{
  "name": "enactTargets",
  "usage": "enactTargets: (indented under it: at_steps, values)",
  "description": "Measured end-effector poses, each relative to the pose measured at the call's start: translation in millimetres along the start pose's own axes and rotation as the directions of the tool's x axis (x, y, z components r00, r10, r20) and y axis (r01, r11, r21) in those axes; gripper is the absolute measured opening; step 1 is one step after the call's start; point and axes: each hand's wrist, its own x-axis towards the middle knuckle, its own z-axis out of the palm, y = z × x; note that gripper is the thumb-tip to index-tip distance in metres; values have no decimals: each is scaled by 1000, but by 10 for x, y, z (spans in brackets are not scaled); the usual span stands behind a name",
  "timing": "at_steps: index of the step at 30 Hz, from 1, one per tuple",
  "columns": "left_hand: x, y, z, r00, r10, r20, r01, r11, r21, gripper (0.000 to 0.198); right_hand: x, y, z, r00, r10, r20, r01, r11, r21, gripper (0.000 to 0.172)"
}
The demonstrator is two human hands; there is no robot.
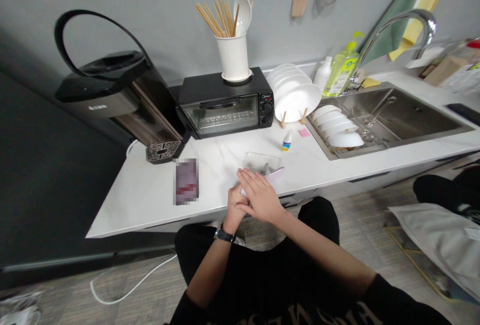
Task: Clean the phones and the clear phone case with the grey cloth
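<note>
Near the counter's front edge, my right hand lies over my left hand, its fingers extended and close together. A small whitish item shows between the hands; most of it is covered. My left hand's fingers are wrapped round it, with a dark-strapped watch on that wrist. Just beyond the hands sits a clear plastic case with small grey pieces in it and a pale pink edge at its right. A small white bottle with a blue and yellow label stands behind the case, to the right.
A pixelated dark item lies on the white counter at left. Behind are a drink dispenser, a toaster oven and racked plates. The sink holds bowls at right.
</note>
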Motion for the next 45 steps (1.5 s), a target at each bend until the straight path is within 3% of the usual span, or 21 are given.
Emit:
enactTargets:
  at_steps: [6,8,10,15,17,20,25,27,29,34,37,40,45]
  values:
    - [-15,176,2,999,-12,50,15,998,-59,20,-227,629,-254,993,103,-49,-107,991,-82,78]
    - [-14,209,8,998,-29,52,32,998,-58,24,-263,723,-310,989,135,-61,-141,985,-102,75]
    - [-15,194,11,998,-26,58,30,997,-67,23,-244,654,-293,988,144,-63,-150,983,-106,75]
    - [-13,17,-5,1000,-5,22,5,1000,-5,17,-72,97,-58,999,41,-14,-41,999,-9,84]
    - [-12,-26,-15,1000,-10,3,9,1000,19,18,-36,-17,-10,1000,7,-5,-7,1000,14,87]
    - [-19,15,-19,1000,1,31,-1,1000,-11,22,-79,118,-67,1000,11,-9,-11,1000,-6,87]
    - [-26,183,0,998,-29,55,31,998,-52,23,-249,654,-289,989,132,-69,-137,988,-75,76]
    - [-24,201,4,998,-33,46,35,998,-46,26,-267,705,-312,983,163,-85,-171,981,-97,75]
    - [-22,182,3,998,-28,51,31,998,-59,22,-235,604,-265,983,162,-82,-170,980,-99,76]
    - [-28,45,-9,999,28,18,-27,999,-18,18,-59,61,-31,999,49,-10,-49,999,-15,84]
    - [-39,6,-13,1000,27,2,-27,1000,11,20,-33,-24,-6,1000,10,10,-10,1000,2,87]
    - [-44,63,-7,999,15,43,-14,1000,-22,20,-118,212,-108,1000,28,7,-28,999,-16,85]
    - [-37,201,8,998,-40,44,43,997,-68,26,-303,722,-337,982,175,-64,-181,978,-104,79]
